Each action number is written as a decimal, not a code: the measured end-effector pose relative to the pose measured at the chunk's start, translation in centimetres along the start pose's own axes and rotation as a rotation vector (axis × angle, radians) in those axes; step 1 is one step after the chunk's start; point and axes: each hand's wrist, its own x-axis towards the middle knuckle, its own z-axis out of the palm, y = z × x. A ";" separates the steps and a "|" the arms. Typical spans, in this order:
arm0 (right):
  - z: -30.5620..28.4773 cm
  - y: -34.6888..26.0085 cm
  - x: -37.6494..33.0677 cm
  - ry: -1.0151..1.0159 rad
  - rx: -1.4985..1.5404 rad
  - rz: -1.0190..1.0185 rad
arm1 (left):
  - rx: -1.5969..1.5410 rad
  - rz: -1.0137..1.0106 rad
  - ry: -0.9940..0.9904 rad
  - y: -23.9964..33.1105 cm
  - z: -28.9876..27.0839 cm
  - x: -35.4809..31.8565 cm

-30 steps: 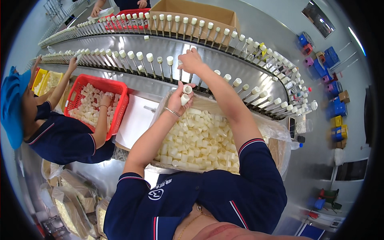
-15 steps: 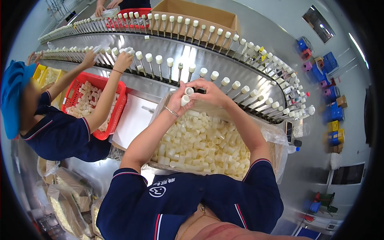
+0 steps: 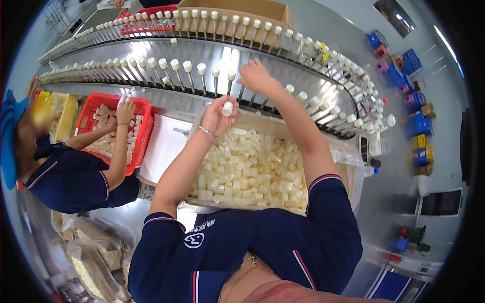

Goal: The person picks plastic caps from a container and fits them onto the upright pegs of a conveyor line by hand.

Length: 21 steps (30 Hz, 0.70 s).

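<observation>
My left hand (image 3: 218,117), palm up with the fingers curled, holds a short white plastic cap (image 3: 228,108) just below the row of rods. Farther up, my right hand (image 3: 255,77) is closed over the top of a metal rod (image 3: 241,94); its fingers hide the rod's tip and anything in them. White caps (image 3: 231,75) sit on the neighbouring rods of the curved conveyor (image 3: 212,55). Beneath my forearms lies a box lined with clear plastic (image 3: 337,174), heaped with loose cream-white caps (image 3: 247,171).
At the left, a co-worker in a blue cap (image 3: 10,146) reaches over a red basket (image 3: 146,136) of white pieces. A white sheet (image 3: 161,146) lies beside the basket. An open cardboard box (image 3: 273,12) stands behind the conveyor. A phone (image 3: 363,149) and bottle (image 3: 371,171) are at right.
My right hand has moved from my left hand up to a rod. Two caps showed between my hands; one now shows in the left. The co-worker's hands have come back from the rods over the basket.
</observation>
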 end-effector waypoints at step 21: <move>10.5 -6.8 -27.2 -0.108 0.510 0.138 | 0.062 0.036 -0.166 -0.4 1.4 -0.8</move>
